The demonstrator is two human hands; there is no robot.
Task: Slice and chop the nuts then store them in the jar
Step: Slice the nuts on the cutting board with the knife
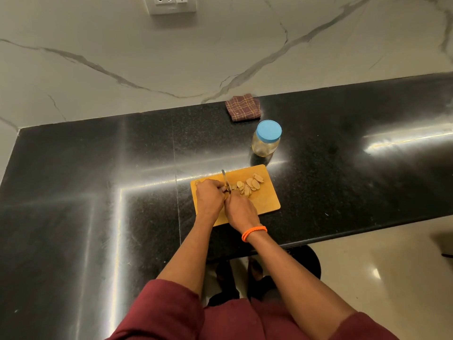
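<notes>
— What did the left hand have?
— Its fingers were curled down on a nut at the board's left, touching the knife blade.
— And the right hand?
— Closed round the knife handle. Sliced nuts lay to the right on the wooden cutting board.
— The jar?
— Upright behind the board, blue lid on, just in front of a checked cloth.

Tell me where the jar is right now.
In the head view the jar stands upright on the black counter, just beyond the cutting board's far right corner, near the checked cloth.
</notes>
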